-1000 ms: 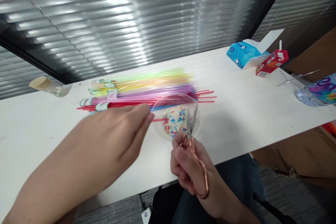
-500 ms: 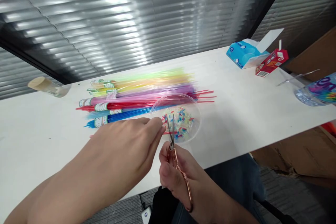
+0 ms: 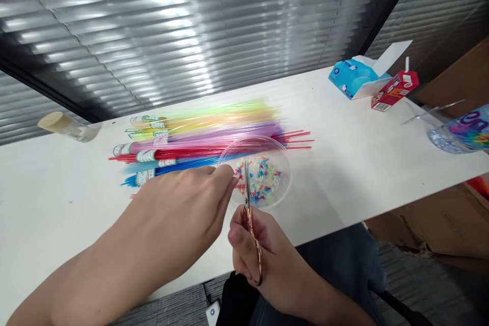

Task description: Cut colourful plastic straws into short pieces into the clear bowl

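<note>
My right hand [image 3: 254,252] grips copper-handled scissors [image 3: 252,234], their blades pressed together and pointing away from me over a clear plastic bowl [image 3: 286,191]. Pinched in my left hand [image 3: 198,198] is a thin red plastic straw [image 3: 239,186], its tip reaching the blades; most of it is hidden behind the hand. Small cut pieces [image 3: 263,173] in red, blue and pale yellow lie in the bowl. Behind my left hand, bundles of long thin straws [image 3: 214,135] in green, yellow, purple, pink, red and blue lie side by side, with paper bands near their left ends.
On the white table [image 3: 344,163], a wooden-lidded jar [image 3: 69,126] lies at the far left. A blue tissue box [image 3: 355,79] and a red carton [image 3: 395,90] stand at the back right. A clear container with a colourful label [image 3: 462,130] is at the right edge. Blinds rise behind.
The scissor blades have gone from open to closed, and the handles have come together. The red straw end that reached past the blades is now shorter. My left hand has barely shifted.
</note>
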Available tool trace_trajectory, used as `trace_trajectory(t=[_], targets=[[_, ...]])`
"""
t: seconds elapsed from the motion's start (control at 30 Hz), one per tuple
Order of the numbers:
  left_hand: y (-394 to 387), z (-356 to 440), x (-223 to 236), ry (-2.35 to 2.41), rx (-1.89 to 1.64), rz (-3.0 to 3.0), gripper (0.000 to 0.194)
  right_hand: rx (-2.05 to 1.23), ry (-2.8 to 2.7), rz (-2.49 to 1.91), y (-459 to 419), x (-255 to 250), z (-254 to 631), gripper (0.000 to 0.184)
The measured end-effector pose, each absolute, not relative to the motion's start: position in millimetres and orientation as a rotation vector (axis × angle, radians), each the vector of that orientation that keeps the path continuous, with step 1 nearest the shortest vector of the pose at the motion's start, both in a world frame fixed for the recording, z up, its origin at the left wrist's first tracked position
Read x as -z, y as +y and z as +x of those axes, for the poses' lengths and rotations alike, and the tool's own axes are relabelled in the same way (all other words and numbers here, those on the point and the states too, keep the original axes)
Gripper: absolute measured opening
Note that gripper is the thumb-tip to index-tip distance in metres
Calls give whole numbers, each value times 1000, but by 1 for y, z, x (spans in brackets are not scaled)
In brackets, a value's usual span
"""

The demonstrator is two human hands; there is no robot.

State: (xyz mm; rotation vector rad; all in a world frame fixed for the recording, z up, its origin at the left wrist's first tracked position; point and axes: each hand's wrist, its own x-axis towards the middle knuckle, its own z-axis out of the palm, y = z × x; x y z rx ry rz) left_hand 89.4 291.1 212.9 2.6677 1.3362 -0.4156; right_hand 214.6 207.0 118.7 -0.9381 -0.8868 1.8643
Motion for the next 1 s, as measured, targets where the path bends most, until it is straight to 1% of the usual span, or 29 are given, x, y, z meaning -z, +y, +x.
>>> trace_trajectory(t=[0.13, 0.4, 0.63, 1.0], targets=[[291, 87, -211, 1324, 396, 2663, 22, -1869, -892, -928, 204, -121, 218, 51], [291, 90, -211, 1369, 420, 2636, 18, -1864, -1098, -1011, 202, -125, 222, 55], [289, 93, -212, 1262, 462, 2648, 13, -1811, -1106, -996, 207, -124, 220, 57], [290, 94, -213, 1209, 482, 2645, 12, -1821, -1102, -966, 208, -126, 220, 59]])
